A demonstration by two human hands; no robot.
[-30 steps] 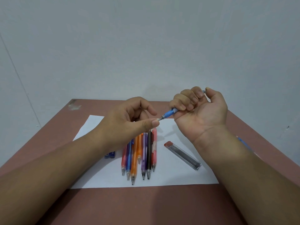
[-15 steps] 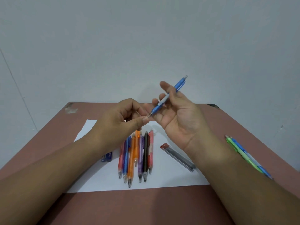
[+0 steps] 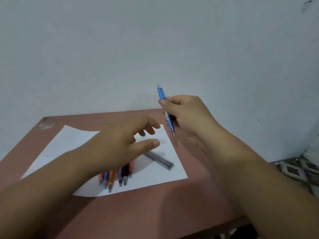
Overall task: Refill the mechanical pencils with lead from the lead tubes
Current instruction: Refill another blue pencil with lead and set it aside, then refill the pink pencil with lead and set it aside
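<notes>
Lead tube on paper — contents unclear; right hand grips blue pencil; left hand slack.

We see two bare forearms with no sleeves reaching into view, a left hand and a right hand, both without rings, watches or bands, nails trimmed short.
</notes>
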